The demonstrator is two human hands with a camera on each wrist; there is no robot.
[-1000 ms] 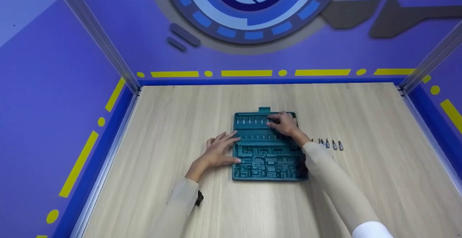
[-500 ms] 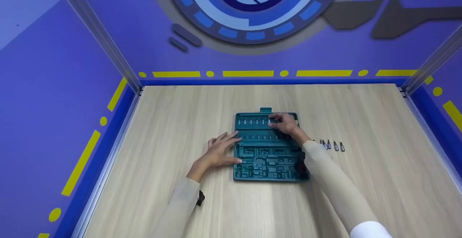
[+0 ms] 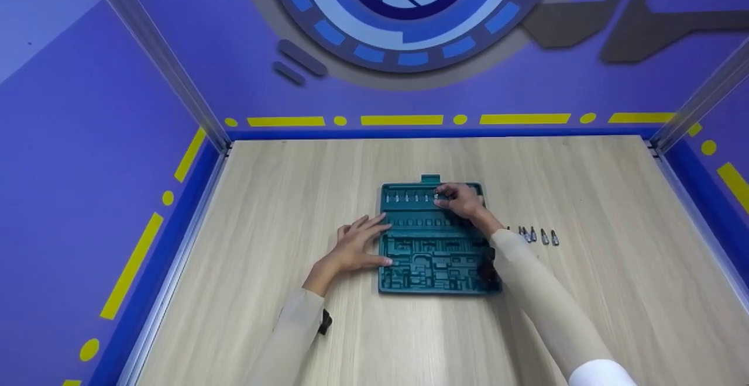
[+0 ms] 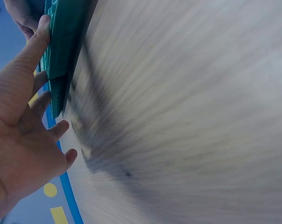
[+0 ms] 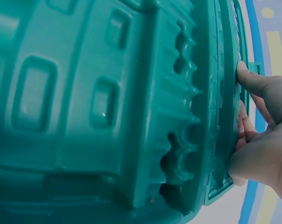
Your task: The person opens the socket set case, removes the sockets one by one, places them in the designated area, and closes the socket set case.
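Observation:
An open green tool case (image 3: pixel 433 266) with moulded slots lies on the wooden table. Several small silver screwdriver bits (image 3: pixel 407 197) stand in a row in its top section. At the right end of that row my right hand (image 3: pixel 462 200) pinches another screwdriver bit (image 3: pixel 436 195) between thumb and fingers; in the right wrist view the fingers hide it. My left hand (image 3: pixel 353 250) rests against the case's left edge, its fingers spread and fairly straight. From the left wrist view, the left thumb (image 4: pixel 44 28) touches the case's side.
More loose bits (image 3: pixel 545 236) lie on the table (image 3: pixel 281 199) right of the case, some partly hidden by the right sleeve (image 3: pixel 538 292). A blue-purple panel (image 3: pixel 327 99) closes off the back, with more panels at both sides.
Both hands stay almost in place. The right fingers keep their pinch at the top row with barely any movement, and the whole view has shifted slightly.

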